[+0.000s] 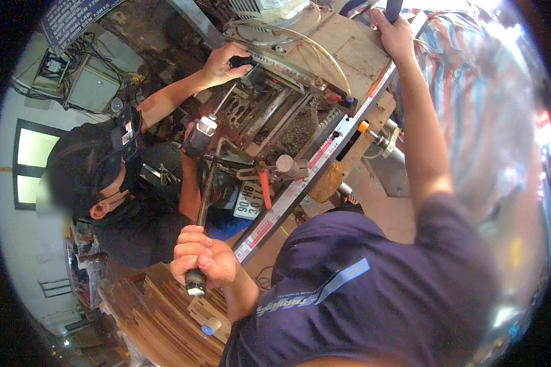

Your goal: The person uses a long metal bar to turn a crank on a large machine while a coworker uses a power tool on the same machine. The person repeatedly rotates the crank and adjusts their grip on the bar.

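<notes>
My left hand (205,260) is closed round the dark grip end of a long metal bar (207,196). The bar slants up to a bend beside the machine (288,116). At the upper right my right hand (395,37) wraps round a black handle (393,8); what that handle joins is cut off by the picture's edge. A long rail with red and white labels (315,165) runs diagonally between my hands, along the machine's near side. An orange-red lever (264,186) and a round metal knob (286,164) sit beside the rail, right of the bar.
At the left a co-worker in a black cap (86,159) leans in, one hand (223,64) on the machine, the other holding a tool with a lit lamp (207,126). Stacked brown strips (159,318) lie below. Striped sheeting (471,110) hangs at the right.
</notes>
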The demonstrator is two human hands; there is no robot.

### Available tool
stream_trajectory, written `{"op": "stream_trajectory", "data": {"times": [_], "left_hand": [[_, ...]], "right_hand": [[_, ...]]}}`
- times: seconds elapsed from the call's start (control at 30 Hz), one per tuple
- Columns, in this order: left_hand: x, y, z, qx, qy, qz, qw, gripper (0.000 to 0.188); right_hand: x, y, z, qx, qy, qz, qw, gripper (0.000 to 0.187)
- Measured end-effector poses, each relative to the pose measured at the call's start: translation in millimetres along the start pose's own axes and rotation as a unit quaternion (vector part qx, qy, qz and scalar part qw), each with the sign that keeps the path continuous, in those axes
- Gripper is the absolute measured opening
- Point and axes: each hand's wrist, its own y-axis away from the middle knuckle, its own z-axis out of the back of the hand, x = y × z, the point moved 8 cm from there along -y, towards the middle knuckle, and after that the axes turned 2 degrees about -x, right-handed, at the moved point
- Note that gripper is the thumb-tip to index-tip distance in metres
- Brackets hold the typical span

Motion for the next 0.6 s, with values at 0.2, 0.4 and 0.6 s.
{"op": "stream_trajectory", "data": {"times": [0.2, 0.4, 0.6], "left_hand": [[0.3, 0.1, 1.7, 0.002, 0.004, -0.006, 1.0, 0.022], [0.8, 0.2, 3.7, -0.012, 0.002, -0.014, 1.0, 0.02], [-0.1, -2.0, 0.3, -0.003, -0.003, -0.014, 1.0, 0.019]], "right_hand": [[-1.7, -1.5, -1.9, 0.004, -0.014, -0.018, 1.0, 0.054], [10.3, 6.1, 5.7, -0.01, -0.001, -0.042, 0.999, 0.057], [27.8, 13.7, 7.3, -0.002, -0.038, -0.055, 0.998, 0.045]]}}
